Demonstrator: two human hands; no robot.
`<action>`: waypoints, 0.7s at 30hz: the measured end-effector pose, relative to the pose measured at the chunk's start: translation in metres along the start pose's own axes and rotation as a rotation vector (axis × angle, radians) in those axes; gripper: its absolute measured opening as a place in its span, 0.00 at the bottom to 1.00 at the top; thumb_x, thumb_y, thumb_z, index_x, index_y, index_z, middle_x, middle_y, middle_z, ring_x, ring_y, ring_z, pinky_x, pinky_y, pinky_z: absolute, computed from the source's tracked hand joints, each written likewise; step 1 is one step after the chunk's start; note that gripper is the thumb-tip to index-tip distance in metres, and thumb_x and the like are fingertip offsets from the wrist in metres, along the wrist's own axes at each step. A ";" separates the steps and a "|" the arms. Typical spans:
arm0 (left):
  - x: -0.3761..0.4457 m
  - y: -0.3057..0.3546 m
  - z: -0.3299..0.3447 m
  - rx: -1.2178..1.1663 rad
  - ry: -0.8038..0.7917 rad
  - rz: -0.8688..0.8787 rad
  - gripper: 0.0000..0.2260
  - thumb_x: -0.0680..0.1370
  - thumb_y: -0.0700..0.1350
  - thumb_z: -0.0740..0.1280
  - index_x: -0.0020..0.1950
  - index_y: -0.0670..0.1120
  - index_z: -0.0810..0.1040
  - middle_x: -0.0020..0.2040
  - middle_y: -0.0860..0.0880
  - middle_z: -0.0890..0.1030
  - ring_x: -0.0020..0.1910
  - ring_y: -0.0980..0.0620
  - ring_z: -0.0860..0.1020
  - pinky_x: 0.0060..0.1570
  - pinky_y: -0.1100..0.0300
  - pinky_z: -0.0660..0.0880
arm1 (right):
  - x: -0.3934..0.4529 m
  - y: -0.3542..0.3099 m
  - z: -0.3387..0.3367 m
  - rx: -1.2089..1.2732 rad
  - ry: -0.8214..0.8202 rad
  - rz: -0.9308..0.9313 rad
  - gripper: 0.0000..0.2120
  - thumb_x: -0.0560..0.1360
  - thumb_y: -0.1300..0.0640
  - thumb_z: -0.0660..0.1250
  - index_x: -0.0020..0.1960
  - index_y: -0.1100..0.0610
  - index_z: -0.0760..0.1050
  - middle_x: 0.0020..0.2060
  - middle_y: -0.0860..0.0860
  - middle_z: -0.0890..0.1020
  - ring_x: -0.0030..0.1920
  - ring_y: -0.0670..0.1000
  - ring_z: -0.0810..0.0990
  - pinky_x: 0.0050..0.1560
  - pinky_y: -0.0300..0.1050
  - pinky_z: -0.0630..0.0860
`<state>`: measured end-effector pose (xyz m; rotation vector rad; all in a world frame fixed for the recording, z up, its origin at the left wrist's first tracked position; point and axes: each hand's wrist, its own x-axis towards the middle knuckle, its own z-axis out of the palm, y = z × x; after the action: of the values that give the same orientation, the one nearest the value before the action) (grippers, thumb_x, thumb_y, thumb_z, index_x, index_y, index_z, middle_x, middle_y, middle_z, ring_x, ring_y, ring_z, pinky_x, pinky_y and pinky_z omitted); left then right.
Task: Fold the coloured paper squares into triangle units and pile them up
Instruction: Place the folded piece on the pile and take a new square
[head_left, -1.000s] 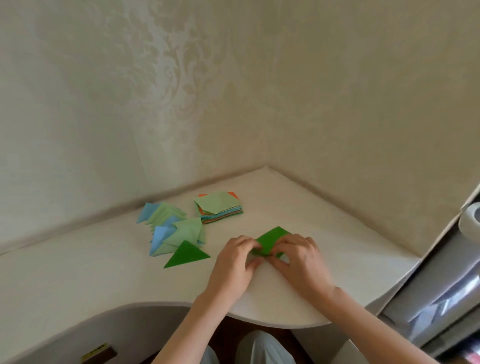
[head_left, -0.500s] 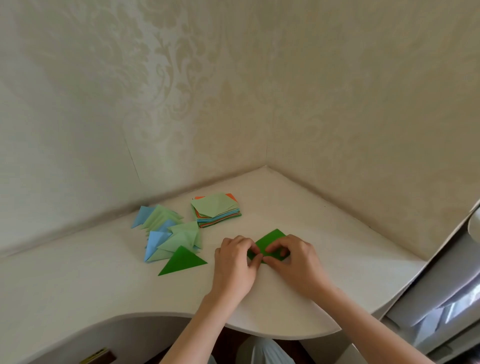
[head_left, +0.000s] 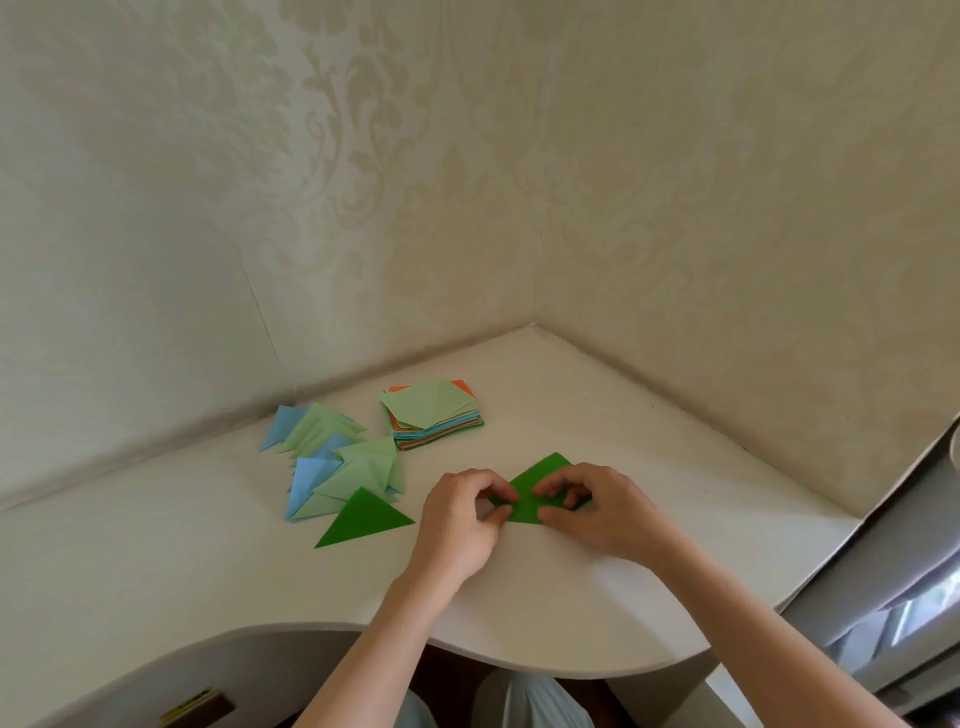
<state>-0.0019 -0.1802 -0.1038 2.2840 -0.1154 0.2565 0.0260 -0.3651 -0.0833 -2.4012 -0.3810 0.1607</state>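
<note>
A dark green paper piece (head_left: 535, 486) lies on the white desk (head_left: 156, 561), partly folded into a pointed shape. My left hand (head_left: 460, 522) pinches its left edge with curled fingers. My right hand (head_left: 597, 506) pinches its right side, thumb underneath near the front. A finished dark green triangle (head_left: 361, 519) lies to the left. Behind that triangle sits a loose pile of light green and blue triangles (head_left: 337, 457). A stack of unfolded coloured squares (head_left: 434, 413) stands further back, light green on top.
The desk fits into a corner between two patterned walls (head_left: 467, 182). Its front edge curves inward near my body. A grey unit (head_left: 893, 587) stands off the desk's right end. A small dark object (head_left: 195, 707) sits low at the left, under the desk.
The view has shifted slightly. Both hands stay on the dark green piece, working their fingers closer together along its fold. The piles have not moved.
</note>
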 end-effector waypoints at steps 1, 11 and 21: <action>-0.001 0.000 -0.003 -0.008 -0.019 0.007 0.08 0.73 0.39 0.70 0.45 0.52 0.82 0.44 0.58 0.81 0.47 0.57 0.76 0.48 0.69 0.70 | -0.001 -0.002 0.001 -0.029 -0.002 -0.022 0.05 0.71 0.47 0.71 0.47 0.41 0.78 0.45 0.45 0.78 0.42 0.41 0.74 0.39 0.29 0.67; -0.013 -0.006 -0.013 0.169 -0.060 0.254 0.17 0.72 0.38 0.66 0.58 0.51 0.77 0.54 0.56 0.78 0.57 0.57 0.71 0.58 0.64 0.68 | -0.005 -0.007 0.005 -0.093 -0.011 -0.219 0.06 0.79 0.51 0.62 0.44 0.49 0.73 0.44 0.45 0.73 0.38 0.38 0.70 0.42 0.33 0.65; -0.023 0.002 -0.009 0.342 0.058 0.416 0.03 0.73 0.43 0.69 0.45 0.50 0.80 0.42 0.56 0.79 0.45 0.53 0.73 0.43 0.56 0.72 | -0.012 0.008 -0.001 -0.033 0.058 -0.399 0.05 0.73 0.58 0.70 0.49 0.52 0.79 0.48 0.43 0.79 0.49 0.38 0.76 0.47 0.25 0.66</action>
<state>-0.0266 -0.1747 -0.1013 2.5706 -0.5576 0.5957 0.0163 -0.3754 -0.0878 -2.3023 -0.8285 -0.0965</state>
